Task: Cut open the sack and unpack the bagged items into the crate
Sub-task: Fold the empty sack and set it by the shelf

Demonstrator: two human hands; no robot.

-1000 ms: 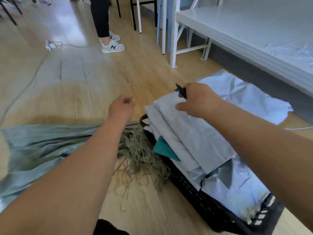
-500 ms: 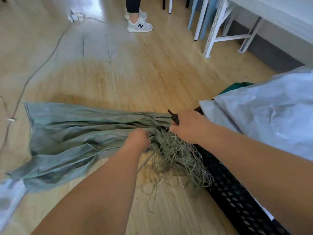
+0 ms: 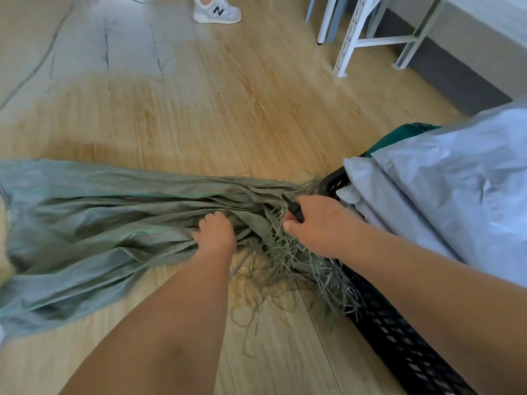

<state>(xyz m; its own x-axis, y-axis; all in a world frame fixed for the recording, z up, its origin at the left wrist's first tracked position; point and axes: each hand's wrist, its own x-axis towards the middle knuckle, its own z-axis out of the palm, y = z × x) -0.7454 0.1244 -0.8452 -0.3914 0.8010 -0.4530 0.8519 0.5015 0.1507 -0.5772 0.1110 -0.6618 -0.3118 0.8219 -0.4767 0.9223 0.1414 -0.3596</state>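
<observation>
The flattened grey-green woven sack (image 3: 94, 223) was spread along the wooden plank floor (image 3: 228, 109), its bunched folds gripped by the left hand (image 3: 215, 233). Just beside it, the right hand (image 3: 316, 223) was closed round a small black cutter (image 3: 293, 208) at the frayed, stringy mouth. The crinkled grey plastic bagged items (image 3: 456, 189) were piled in the black perforated plastic crate (image 3: 399, 337) at the right. White metal desk legs (image 3: 353, 35) and a grey sneaker (image 3: 216, 11) stood well beyond.

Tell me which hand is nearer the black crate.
Right. The right hand, holding a black tool, is beside the black crate; the left hand grips the sack farther away.
</observation>
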